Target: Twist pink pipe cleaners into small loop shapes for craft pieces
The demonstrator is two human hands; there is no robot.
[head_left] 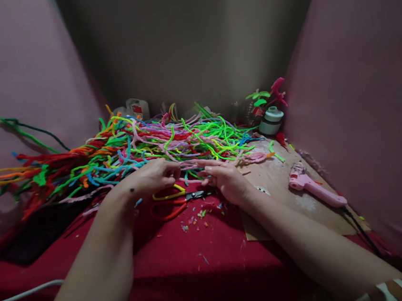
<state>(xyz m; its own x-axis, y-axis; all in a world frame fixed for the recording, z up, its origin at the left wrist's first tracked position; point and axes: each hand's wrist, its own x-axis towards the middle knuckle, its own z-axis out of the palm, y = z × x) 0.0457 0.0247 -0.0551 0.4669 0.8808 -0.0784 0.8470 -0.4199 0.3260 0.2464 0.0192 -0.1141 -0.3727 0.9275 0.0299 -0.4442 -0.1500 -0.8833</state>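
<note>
My left hand (160, 174) is closed, its fingers curled around the left end of some pale pink fuzzy stems (189, 164). To its right my right hand (221, 177) has its fingers partly stretched out, with the other end of those stems by its fingertips. Both hands are at the front edge of a big heap of coloured fuzzy stems (202, 138). Scissors (169, 208) with red and yellow handles lie just below the hands on the red cloth (182, 263), near small coloured clippings (201, 214).
A pink glue gun (321, 191) with a black cable lies on a brown board (282, 197) at the right. Behind are a lidded jar (271, 121) and fuzzy flowers (277, 92). A black object (39, 234) and a white cable (33, 290) are at the left.
</note>
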